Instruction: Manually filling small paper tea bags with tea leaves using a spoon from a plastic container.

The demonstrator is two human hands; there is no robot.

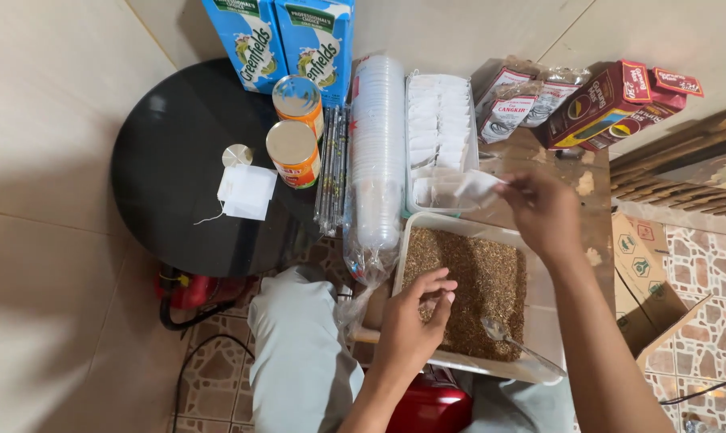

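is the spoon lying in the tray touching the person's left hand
Apart. The head view shows the spoon lying on the loose brown leaves near the tray's front right corner, with a plain strip of leaves between it and the left hand.

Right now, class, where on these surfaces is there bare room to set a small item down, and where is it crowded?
Bare: the round black table left of the white tea bags, and its front edge. Crowded: the strip from the two cans through the cup stack to the white tray.
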